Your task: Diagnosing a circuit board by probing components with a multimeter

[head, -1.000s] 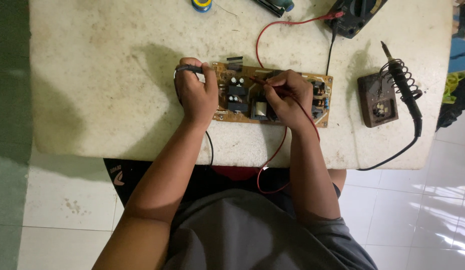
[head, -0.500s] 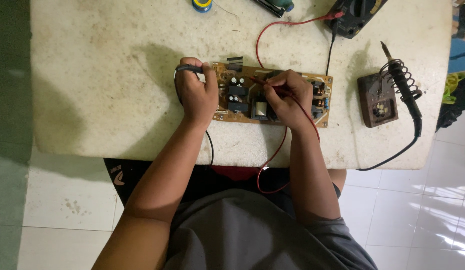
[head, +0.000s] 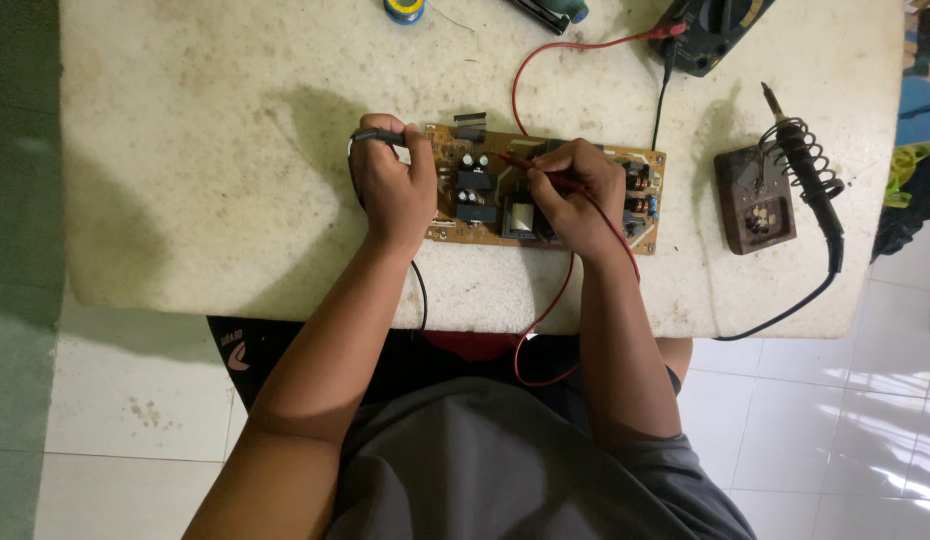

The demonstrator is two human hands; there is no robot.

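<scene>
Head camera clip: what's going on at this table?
A person seated at a worn white table probes a brown circuit board. The left hand holds a black probe at the board's left end; the right hand presses a red probe near its middle. Red and black leads run to a multimeter. A soldering iron rests in its stand at right.

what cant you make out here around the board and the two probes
Head view, the only one:
- Black probe tip: hidden under the left hand.
- Red probe contact point: covered by the right hand.
- Circuit board middle: partly blocked by both hands; part markings too small.
- Multimeter: cut off by the top edge, display unseen.
- Soldering iron cable end: runs off the table.
</scene>
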